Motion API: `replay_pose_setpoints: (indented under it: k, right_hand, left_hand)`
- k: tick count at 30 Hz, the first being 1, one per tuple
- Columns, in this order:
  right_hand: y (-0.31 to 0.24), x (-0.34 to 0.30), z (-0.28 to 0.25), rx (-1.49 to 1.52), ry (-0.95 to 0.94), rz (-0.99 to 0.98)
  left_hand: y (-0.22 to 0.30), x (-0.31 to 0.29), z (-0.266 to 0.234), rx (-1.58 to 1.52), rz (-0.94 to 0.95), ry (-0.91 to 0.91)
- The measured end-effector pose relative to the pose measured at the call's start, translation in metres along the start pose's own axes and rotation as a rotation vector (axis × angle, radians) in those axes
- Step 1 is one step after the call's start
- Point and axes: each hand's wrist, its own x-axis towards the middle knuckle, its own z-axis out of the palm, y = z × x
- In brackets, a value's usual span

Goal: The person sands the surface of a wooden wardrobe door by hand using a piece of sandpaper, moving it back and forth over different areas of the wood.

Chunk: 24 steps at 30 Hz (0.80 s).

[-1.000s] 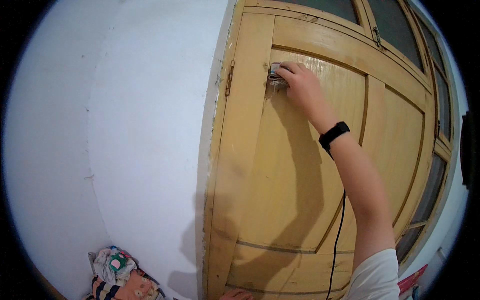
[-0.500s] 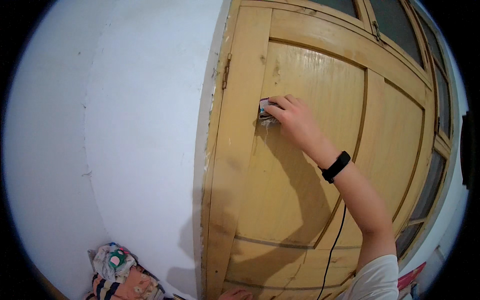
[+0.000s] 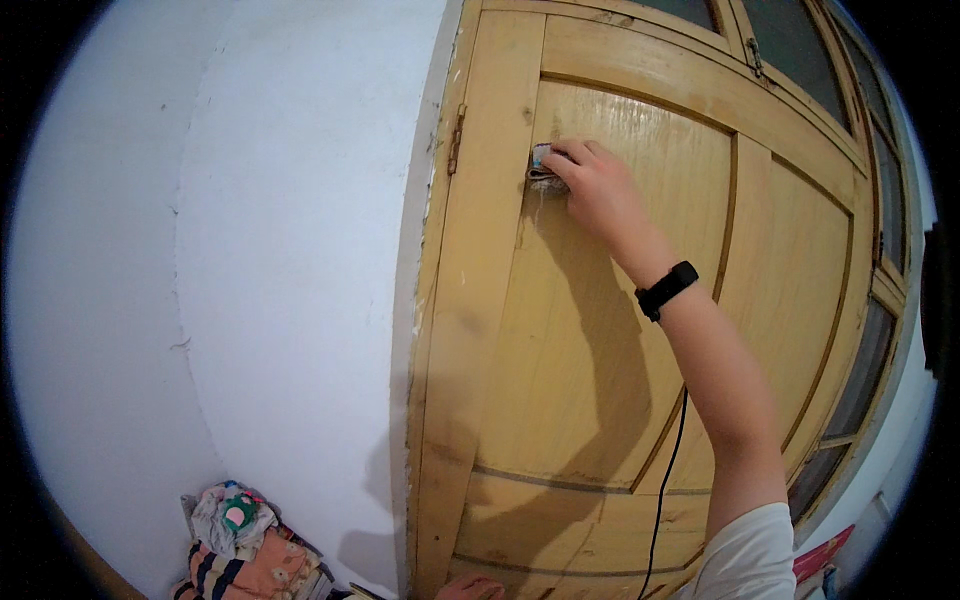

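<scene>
My right hand is closed on a folded cloth, greyish with a patch of blue and a loose thread hanging below it. It presses the cloth to the upper left part of a yellow wooden door panel, beside the raised frame strip. A black band circles my right wrist. At the lower edge of the picture, only a small part of my left hand shows, low in front of the door. Its fingers are mostly cut off, so their pose is hidden.
A rusty hinge joins the door to its frame, next to a white wall. Folded fabrics are piled at the lower left. A black cable hangs before the door. Window panes and a latch are at upper right.
My right hand has moved upward along the panel's left edge, and slightly right, with the cloth still in it. My left hand stays at the lower edge.
</scene>
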Motion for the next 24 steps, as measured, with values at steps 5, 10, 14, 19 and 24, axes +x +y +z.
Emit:
replay_pose_setpoints:
  k: [5,10,14,19,24]
  right_hand:
    - [-0.019,-0.016,-0.006,-0.028,-0.091,-0.023]
    - [-0.038,-0.041,-0.012,0.005,-0.166,-0.087]
    - [-0.055,-0.066,-0.017,0.058,-0.218,-0.132]
    - [-0.055,-0.066,-0.016,0.184,-0.224,-0.084]
    - [-0.026,-0.029,-0.029,0.212,-0.100,0.027]
  left_hand:
    - [0.000,-0.007,0.005,-0.020,-0.008,-0.005]
    - [0.009,-0.008,0.001,0.009,-0.041,-0.020]
    - [0.012,-0.010,0.001,-0.036,-0.039,-0.015]
    - [0.002,-0.014,0.005,-0.006,0.009,-0.032]
    - [0.016,-0.001,-0.010,-0.010,-0.014,-0.031]
